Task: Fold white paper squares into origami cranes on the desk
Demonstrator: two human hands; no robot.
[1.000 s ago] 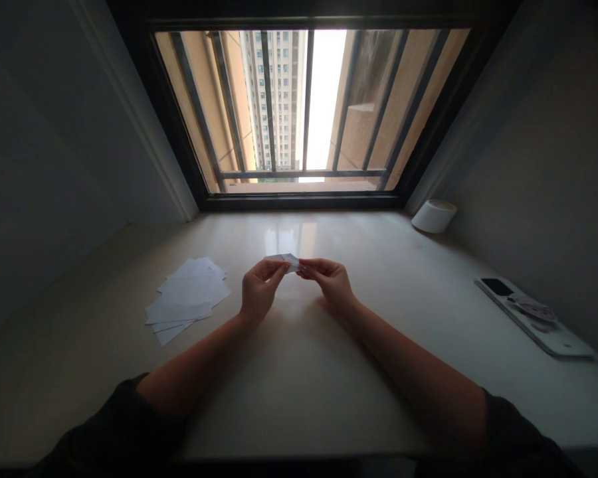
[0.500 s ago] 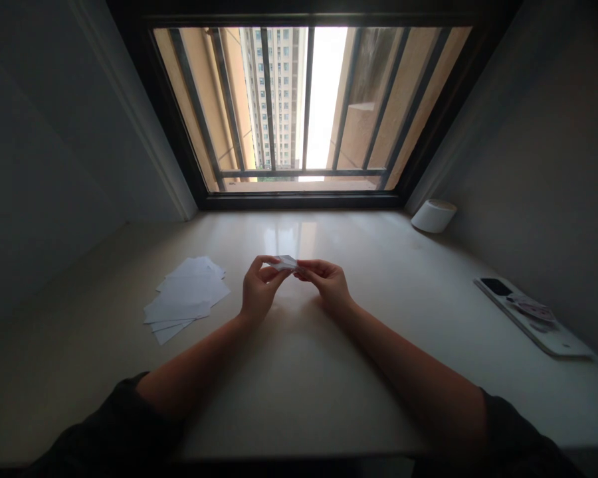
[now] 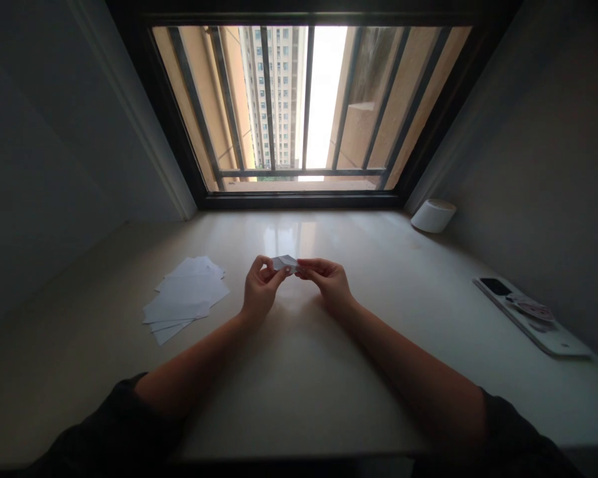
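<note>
Head view: right of the loose paper sheets (image 3: 187,295), folded paper (image 3: 284,261) lies with long axis running from my left hand (image 3: 260,287) to my right hand (image 3: 331,281). The left grips one end, digits slightly parted; the right pinches the other.

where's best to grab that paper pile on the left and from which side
Probably by its right corner, coming from the right: the paper pile lies flat, with that corner pointing toward the left hand. It is loosely fanned, so reaching past the corner to pinch several layers should hold better.
</note>
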